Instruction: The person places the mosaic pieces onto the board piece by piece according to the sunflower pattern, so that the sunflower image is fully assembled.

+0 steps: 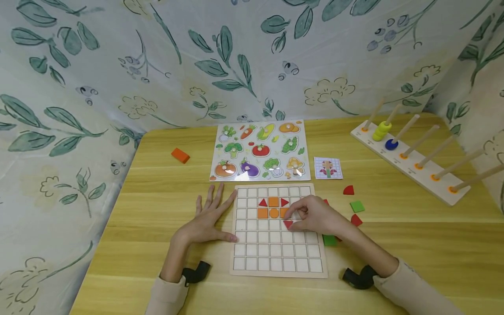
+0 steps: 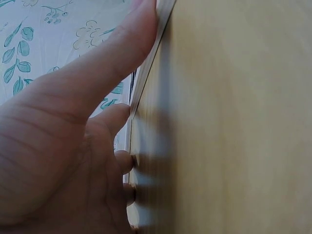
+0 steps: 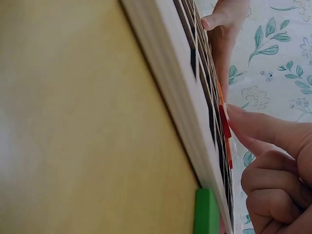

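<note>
1. Leaf-printed fabric (image 1: 252, 57) hangs past the far and left edges of the counter (image 1: 141, 245), closing off my view.
2. From my end, I see a grid board (image 1: 275, 274) lying flat on the counter, a vegetable puzzle (image 1: 214, 148) just beyond its far edge.
3. At the board's left edge, the left hand (image 1: 204, 223) rests with fingers spread wide, thumb and index tip against the rim; I read that as steadying the board.
4. The right hand (image 1: 315, 214) pinches a red piece (image 1: 288, 224) between thumb and index finger, low over the fourth row from the far edge. I judge this narrow grip suits such a thin tile.
5. Just beyond it sit an orange circle (image 1: 273, 213) and an orange square (image 1: 273, 201).
6. Near the board's far right corner lies a pattern card (image 1: 328, 168), probably there for easy viewing; a loose green tile (image 1: 357, 206) is within reach.
7. Toward the counter's far right corner stands a peg rack (image 1: 409, 167); an orange block (image 1: 180, 155) lies toward the far left.
</note>
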{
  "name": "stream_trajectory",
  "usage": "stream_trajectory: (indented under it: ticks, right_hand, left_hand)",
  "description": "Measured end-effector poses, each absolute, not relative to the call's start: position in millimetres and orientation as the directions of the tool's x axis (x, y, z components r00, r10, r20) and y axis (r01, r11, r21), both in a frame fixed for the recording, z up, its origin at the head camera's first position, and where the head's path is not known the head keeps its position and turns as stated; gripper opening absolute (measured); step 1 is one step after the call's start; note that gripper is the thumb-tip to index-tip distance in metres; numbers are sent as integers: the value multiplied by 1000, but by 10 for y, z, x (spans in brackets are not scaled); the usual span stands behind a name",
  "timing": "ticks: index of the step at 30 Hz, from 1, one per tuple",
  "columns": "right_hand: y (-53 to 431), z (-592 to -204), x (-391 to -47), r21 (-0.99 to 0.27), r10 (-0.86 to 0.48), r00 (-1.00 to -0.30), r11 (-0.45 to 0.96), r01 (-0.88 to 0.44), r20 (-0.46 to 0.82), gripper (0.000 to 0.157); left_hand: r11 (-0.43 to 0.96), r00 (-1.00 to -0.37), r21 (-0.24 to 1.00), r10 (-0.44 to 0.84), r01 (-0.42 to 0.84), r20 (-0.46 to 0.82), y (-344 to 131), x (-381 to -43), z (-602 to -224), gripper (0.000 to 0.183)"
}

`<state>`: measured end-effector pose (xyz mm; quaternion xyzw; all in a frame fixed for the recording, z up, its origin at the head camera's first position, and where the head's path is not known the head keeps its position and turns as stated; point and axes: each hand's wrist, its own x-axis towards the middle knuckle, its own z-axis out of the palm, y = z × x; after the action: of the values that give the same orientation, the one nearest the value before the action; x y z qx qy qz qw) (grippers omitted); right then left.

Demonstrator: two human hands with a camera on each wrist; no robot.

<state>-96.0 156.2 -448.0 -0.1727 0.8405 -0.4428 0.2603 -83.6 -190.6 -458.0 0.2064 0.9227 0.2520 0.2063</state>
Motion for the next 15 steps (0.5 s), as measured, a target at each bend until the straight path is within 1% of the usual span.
stream_trajectory:
  ticks: [8,15]
  right_hand:
    - [1529,-4512,-975,-843,-519,-806,536,-48,-284,9]
    - [1499,-4524,-974,-838,-497,-816,545,-29,-295,10]
  left_hand:
    - [789,-829,549,484,275,-280,-1900,-833,-4562,124]
    - [788,-828,549,487,280,-276,-1902,-830,-4565,123]
